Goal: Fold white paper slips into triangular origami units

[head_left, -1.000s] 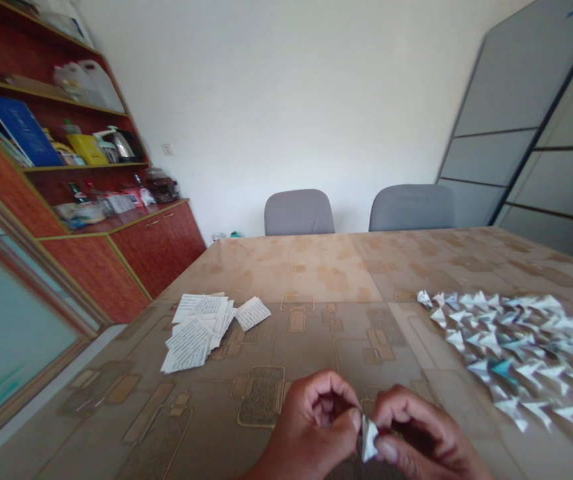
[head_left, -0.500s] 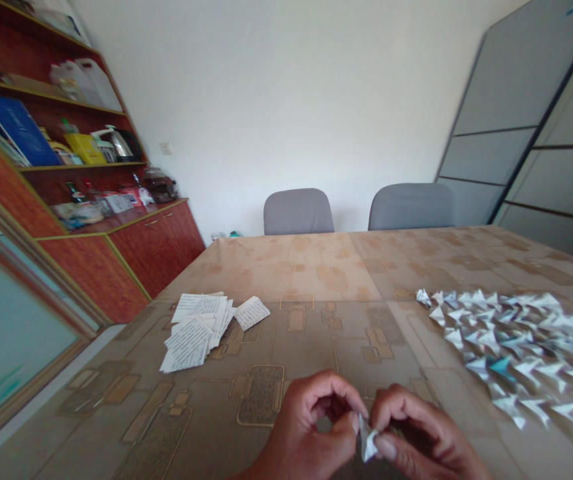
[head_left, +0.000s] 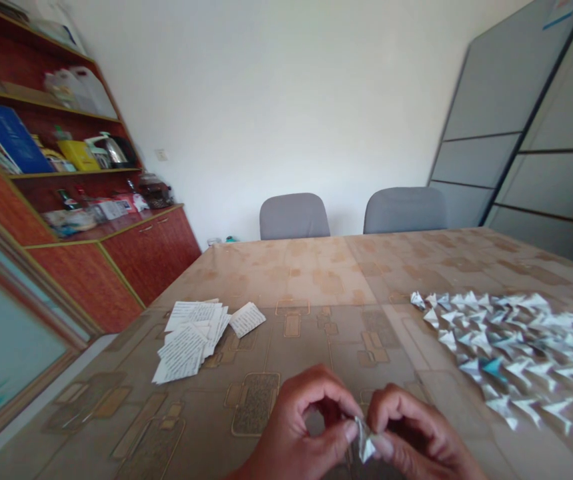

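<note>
Between my two hands, low in the head view, is a small folded piece of printed paper (head_left: 365,445). My left hand (head_left: 302,427) pinches its left side between thumb and forefinger. The thumb and forefinger of my right hand (head_left: 409,430) are closed on its right side. Part of the paper is hidden behind the fingertips. To the right lie many small folded paper pieces (head_left: 516,367) in rows, mostly white, one with a teal patch. On the left is a loose pile of flat printed paper slips (head_left: 186,347), with one slip (head_left: 247,319) lying just right of it.
The table (head_left: 316,267) has a brown patterned cover. Two grey chairs (head_left: 294,216) stand beyond its far edge, against a white wall. A red-brown shelf cabinet (head_left: 151,243) with bottles and a kettle is at the left. Grey panelled doors (head_left: 496,113) are at the right.
The view has shifted slightly, so the table things sit a little lower and further left. Both hands keep hold of the folded paper, with only slight finger movement.
</note>
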`<state>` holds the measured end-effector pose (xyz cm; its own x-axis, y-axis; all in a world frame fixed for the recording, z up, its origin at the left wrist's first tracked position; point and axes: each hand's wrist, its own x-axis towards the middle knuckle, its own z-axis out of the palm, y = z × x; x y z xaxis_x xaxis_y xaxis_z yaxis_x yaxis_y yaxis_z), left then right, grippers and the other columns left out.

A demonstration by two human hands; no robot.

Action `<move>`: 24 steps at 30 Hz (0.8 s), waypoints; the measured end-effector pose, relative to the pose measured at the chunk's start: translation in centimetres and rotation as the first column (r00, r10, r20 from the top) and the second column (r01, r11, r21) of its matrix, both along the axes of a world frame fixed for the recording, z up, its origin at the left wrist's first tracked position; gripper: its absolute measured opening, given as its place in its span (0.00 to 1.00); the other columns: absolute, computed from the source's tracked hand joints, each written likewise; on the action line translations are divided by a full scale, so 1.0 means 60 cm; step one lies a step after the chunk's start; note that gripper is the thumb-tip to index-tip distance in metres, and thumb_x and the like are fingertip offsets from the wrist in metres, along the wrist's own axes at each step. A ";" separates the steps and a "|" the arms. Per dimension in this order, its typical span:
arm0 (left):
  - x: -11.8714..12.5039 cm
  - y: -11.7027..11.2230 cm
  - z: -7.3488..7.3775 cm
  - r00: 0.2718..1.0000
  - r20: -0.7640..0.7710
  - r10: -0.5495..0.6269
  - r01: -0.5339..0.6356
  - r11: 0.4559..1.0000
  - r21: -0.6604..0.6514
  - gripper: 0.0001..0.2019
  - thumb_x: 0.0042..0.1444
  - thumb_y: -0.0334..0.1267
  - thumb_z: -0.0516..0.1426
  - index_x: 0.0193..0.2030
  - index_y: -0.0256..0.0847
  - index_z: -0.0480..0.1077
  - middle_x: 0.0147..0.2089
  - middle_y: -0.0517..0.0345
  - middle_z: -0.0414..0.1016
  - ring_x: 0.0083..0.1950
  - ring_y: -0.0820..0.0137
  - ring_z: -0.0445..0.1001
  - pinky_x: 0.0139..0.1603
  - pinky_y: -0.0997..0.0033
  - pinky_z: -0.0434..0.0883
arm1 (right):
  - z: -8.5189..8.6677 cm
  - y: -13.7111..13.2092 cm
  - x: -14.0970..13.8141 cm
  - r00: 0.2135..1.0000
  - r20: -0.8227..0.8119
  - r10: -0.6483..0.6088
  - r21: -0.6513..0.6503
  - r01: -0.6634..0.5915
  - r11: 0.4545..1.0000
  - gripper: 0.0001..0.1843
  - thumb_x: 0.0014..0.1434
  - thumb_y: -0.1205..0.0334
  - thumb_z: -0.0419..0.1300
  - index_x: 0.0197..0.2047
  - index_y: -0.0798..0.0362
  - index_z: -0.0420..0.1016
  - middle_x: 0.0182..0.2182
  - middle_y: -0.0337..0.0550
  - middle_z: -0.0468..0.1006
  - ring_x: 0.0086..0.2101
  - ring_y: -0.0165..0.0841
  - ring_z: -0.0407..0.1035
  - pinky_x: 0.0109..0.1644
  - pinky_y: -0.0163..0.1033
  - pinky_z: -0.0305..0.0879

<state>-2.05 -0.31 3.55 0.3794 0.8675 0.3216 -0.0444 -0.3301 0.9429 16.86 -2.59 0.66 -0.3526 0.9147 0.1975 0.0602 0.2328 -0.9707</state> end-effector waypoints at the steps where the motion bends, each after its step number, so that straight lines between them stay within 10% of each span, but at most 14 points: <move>1: 0.001 0.000 -0.001 1.000 -0.005 0.015 -0.015 1.000 0.027 0.05 0.47 0.25 0.58 0.28 0.36 0.74 0.28 0.57 0.69 0.29 0.73 0.69 0.31 0.76 0.67 | 0.000 0.000 0.000 1.000 0.000 -0.002 -0.003 0.002 1.000 0.16 0.61 0.45 0.57 0.31 0.49 0.68 0.25 0.36 0.67 0.27 0.31 0.64 0.31 0.33 0.62; 7: 0.006 -0.006 0.000 0.991 -0.058 0.122 -0.111 0.980 0.164 0.06 0.45 0.22 0.57 0.25 0.36 0.72 0.25 0.59 0.69 0.27 0.74 0.67 0.29 0.77 0.64 | 0.002 -0.002 -0.003 0.999 -0.036 -0.010 -0.050 0.009 0.999 0.15 0.61 0.47 0.58 0.31 0.48 0.69 0.26 0.34 0.68 0.28 0.29 0.63 0.32 0.31 0.61; 18: -0.005 0.003 -0.029 0.971 0.189 -0.149 0.207 0.919 -0.337 0.14 0.53 0.46 0.63 0.32 0.34 0.74 0.27 0.59 0.68 0.27 0.77 0.65 0.30 0.77 0.62 | 0.009 -0.006 -0.002 0.998 -0.064 -0.008 -0.098 0.001 0.995 0.16 0.61 0.46 0.58 0.31 0.48 0.69 0.26 0.34 0.68 0.28 0.29 0.63 0.33 0.31 0.60; 24: -0.002 0.006 -0.026 0.951 0.260 -0.167 0.255 0.899 -0.355 0.11 0.51 0.43 0.65 0.34 0.35 0.77 0.29 0.58 0.72 0.30 0.77 0.69 0.33 0.78 0.65 | 0.005 -0.005 0.000 0.998 -0.057 -0.007 -0.075 0.003 0.997 0.15 0.61 0.46 0.59 0.31 0.48 0.69 0.26 0.34 0.68 0.29 0.29 0.63 0.33 0.30 0.60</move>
<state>-2.15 0.05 1.99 0.5257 0.8469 0.0795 -0.2913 0.0915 0.9522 16.83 -2.91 0.96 -0.3383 0.9293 0.1481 0.0051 0.1592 -0.9872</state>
